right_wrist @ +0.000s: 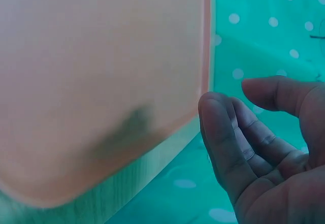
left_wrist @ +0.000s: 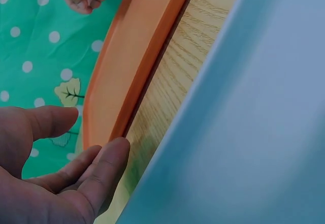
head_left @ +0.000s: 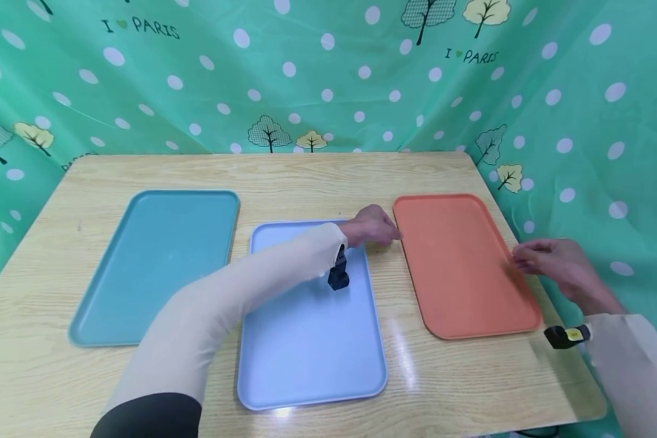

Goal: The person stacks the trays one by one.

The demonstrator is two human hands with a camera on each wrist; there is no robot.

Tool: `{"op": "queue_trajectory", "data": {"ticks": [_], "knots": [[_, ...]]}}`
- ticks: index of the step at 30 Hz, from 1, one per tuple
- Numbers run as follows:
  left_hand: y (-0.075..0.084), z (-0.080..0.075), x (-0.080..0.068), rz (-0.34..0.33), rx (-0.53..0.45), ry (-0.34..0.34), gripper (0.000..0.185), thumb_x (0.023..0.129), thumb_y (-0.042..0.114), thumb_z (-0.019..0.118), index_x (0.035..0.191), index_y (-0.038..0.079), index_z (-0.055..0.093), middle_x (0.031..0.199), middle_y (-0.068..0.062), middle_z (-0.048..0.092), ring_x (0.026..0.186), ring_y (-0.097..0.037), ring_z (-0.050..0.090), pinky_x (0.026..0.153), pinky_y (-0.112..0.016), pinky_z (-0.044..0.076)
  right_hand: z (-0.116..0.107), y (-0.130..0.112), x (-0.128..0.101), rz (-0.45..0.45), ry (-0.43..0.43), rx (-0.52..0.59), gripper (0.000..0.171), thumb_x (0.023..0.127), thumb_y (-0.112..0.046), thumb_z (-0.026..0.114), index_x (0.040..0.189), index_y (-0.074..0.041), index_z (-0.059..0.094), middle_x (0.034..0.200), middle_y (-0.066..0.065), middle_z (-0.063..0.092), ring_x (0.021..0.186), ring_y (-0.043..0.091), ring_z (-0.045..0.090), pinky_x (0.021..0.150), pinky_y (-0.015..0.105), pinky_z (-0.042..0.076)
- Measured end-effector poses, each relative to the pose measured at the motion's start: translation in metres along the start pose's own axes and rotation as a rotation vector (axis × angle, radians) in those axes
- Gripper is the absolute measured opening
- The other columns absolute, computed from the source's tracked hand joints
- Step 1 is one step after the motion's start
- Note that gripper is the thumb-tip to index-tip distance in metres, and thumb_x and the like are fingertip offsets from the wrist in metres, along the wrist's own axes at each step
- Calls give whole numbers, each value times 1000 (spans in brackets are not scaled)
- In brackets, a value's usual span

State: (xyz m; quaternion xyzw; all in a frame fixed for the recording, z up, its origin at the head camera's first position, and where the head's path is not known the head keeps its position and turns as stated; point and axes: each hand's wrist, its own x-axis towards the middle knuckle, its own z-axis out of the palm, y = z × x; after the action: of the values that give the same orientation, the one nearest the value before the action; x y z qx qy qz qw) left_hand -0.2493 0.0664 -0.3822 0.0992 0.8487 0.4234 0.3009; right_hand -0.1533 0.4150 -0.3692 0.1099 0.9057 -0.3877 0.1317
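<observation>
Reaching with both hands toward the orange tray point(head_left: 460, 261), one to each long side: my left hand point(head_left: 369, 226) hovers at its near-left rim, fingers relaxed, grasping nothing; my right hand point(head_left: 547, 258) hangs loosely curled beside the right rim, also empty. Best, I judge, to slip fingertips under both rims evenly before lifting, keeping it level. Count on the tabletop point(head_left: 317, 176): orange tray, one; light blue tray point(head_left: 312, 340), one; teal tray point(head_left: 153, 261), one.
</observation>
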Motion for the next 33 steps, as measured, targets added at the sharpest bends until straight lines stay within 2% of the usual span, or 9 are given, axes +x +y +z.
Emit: {"op": "queue_trajectory", "data": {"ticks": [7,12,16,23,26,33], "knots": [[-1,2,3,-25,-10,16,20,88,22,74,97,5,75,90,-9,77,89,-19,72,64,-21,46,-5,10,5,43,-14,-25,54,99,-35,58,127,11,56,94,-9,73,78,2,70,72,23,60],[-2,3,5,-50,-18,16,19,88,23,74,95,6,74,88,-6,76,84,-16,69,75,-27,52,-6,15,8,65,-27,-18,52,99,-33,58,126,11,57,91,-11,72,77,1,70,73,25,60],[-2,6,8,-74,-36,8,19,89,23,74,97,6,72,91,-6,76,86,-16,72,85,-30,54,-6,19,9,59,-32,-6,49,100,-30,56,125,13,57,89,-12,72,77,2,71,73,26,61],[0,11,11,-85,-48,-6,22,88,21,74,99,2,75,94,-7,77,89,-17,73,82,-28,56,-4,23,10,96,-41,-21,54,100,-35,56,127,12,57,90,-8,74,76,3,71,73,27,61],[0,13,11,-81,-72,-6,23,88,20,74,100,1,73,96,-8,76,91,-18,72,85,-29,57,-2,24,10,94,-41,-5,53,100,-33,56,127,13,56,89,-9,73,76,2,71,73,27,61],[0,16,10,-58,-201,-41,28,89,12,71,110,-6,67,106,-18,73,101,-27,72,95,-36,56,0,28,11,83,-31,29,51,100,-30,56,125,15,56,84,-13,71,74,1,70,72,26,61]]}}
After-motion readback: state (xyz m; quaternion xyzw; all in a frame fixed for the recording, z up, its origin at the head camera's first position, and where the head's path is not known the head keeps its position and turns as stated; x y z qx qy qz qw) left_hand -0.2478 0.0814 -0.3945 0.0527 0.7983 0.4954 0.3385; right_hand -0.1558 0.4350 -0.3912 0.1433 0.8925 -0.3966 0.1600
